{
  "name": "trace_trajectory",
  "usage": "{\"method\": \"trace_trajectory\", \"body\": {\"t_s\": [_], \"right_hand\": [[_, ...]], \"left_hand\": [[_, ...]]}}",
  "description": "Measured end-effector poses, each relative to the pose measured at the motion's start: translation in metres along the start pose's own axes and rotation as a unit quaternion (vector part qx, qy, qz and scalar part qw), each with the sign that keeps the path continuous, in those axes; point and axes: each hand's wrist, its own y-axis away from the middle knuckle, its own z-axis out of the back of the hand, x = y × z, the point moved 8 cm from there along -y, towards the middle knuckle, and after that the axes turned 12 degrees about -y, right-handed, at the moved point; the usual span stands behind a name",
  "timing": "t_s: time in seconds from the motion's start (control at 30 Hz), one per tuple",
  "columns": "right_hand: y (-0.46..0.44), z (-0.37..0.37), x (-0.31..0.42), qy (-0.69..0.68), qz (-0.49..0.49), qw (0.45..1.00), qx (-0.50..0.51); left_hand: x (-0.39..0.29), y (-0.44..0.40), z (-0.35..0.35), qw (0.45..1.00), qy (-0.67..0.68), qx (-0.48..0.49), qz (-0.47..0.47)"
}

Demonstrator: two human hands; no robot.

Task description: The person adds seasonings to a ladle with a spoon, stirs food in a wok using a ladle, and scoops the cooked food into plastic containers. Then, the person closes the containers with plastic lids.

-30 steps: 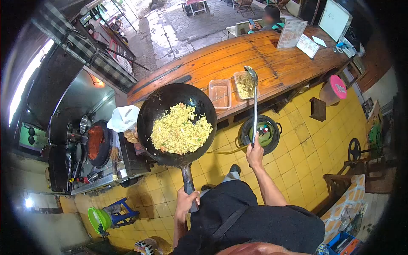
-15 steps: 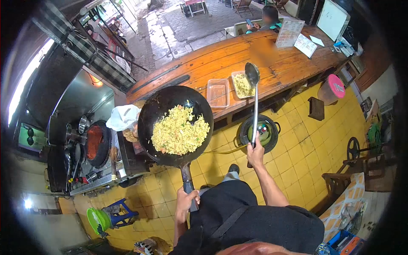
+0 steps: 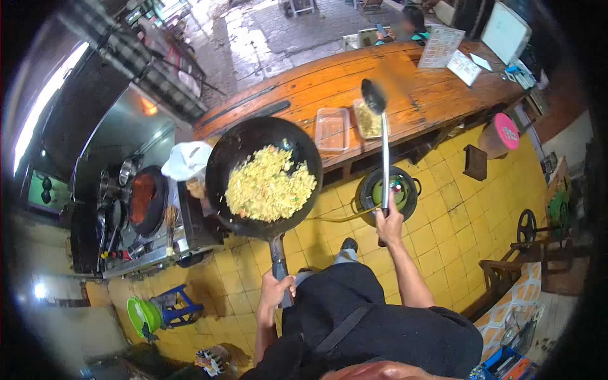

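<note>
My left hand is wrapped round the handle of a black wok, held up in front of me. Yellow fried rice with small red and green bits lies in the wok. In my right hand is the long handle of a ladle, its dark bowl raised at the far end. The bowl overlaps the back of a plastic container with some rice in it; whether they touch I cannot tell. Left of that container, a see-through plastic container sits on the wooden counter.
At left is a stove area with pans and a red-brown paste in a dark stone dish. A white plastic bag lies near the wok. Below the counter stands a gas cylinder in a black tub. Beyond the counter sits a person.
The ladle's bowl has shifted slightly left and away from me, and my right hand is a little farther forward. The camera view has shifted slightly. Both hands keep their grips.
</note>
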Motion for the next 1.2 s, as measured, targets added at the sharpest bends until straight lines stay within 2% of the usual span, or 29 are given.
{"method": "trace_trajectory", "body": {"t_s": [0.03,0.1,0.13,0.2,0.27,0.33,0.37,0.43,0.47,0.57,0.67,0.8,0.9,0.97,1.03,1.07,1.1,1.17,1.2], "right_hand": [[0.004,0.002,0.015,0.013,0.012,1.000,0.001],[0.021,0.007,0.032,-0.052,-0.094,0.993,0.050],[0.033,0.005,0.037,-0.152,-0.098,0.982,0.059],[0.058,0.008,0.047,-0.103,-0.074,0.986,0.105],[0.070,0.007,0.064,-0.045,-0.049,0.991,0.114],[0.085,-0.010,0.110,0.123,0.165,0.970,0.132],[0.092,-0.018,0.119,0.132,0.171,0.968,0.126],[0.115,-0.037,0.094,0.244,0.092,0.954,0.148],[0.130,-0.038,0.090,0.305,0.088,0.938,0.142],[0.196,0.000,0.084,0.353,0.109,0.914,0.169],[0.253,0.055,0.092,0.409,0.014,0.898,0.164],[0.273,0.082,0.122,0.373,-0.025,0.925,0.069],[0.277,0.075,0.096,0.319,-0.033,0.947,-0.018],[0.299,0.088,0.093,0.291,-0.029,0.956,-0.035],[0.346,0.103,0.068,0.396,-0.178,0.893,0.119],[0.369,0.117,0.068,0.405,-0.188,0.882,0.152],[0.380,0.137,0.070,0.405,-0.193,0.881,0.148],[0.399,0.171,0.086,0.323,-0.169,0.924,0.111],[0.402,0.187,0.087,0.330,-0.168,0.925,0.088]], "left_hand": [[0.000,0.002,0.002,1.000,-0.012,0.003,0.002],[0.002,0.003,0.007,1.000,-0.023,0.013,-0.015],[0.000,0.004,0.011,1.000,-0.018,0.000,-0.010],[-0.004,0.006,0.014,0.995,-0.095,0.026,-0.030],[0.001,0.005,0.021,0.992,-0.109,0.043,-0.042],[0.006,0.004,0.026,0.987,-0.135,0.074,-0.051],[0.007,0.006,0.027,0.986,-0.136,0.087,-0.051],[0.010,0.008,0.027,0.981,-0.163,0.096,-0.050],[0.013,0.006,0.026,0.976,-0.175,0.110,-0.064],[0.025,0.002,0.020,0.965,-0.213,0.137,-0.071],[0.042,0.003,0.014,0.954,-0.232,0.176,-0.066],[0.057,0.012,0.006,0.931,-0.286,0.213,-0.076],[0.072,0.019,-0.013,0.912,-0.320,0.241,-0.088],[0.079,0.028,-0.030,0.905,-0.327,0.257,-0.091],[0.082,0.029,-0.045,0.875,-0.404,0.248,-0.099],[0.088,0.031,-0.053,0.872,-0.407,0.253,-0.098],[0.098,0.030,-0.061,0.870,-0.404,0.269,-0.091],[0.119,0.036,-0.080,0.864,-0.404,0.291,-0.077],[0.126,0.041,-0.090,0.859,-0.411,0.294,-0.083]]}}
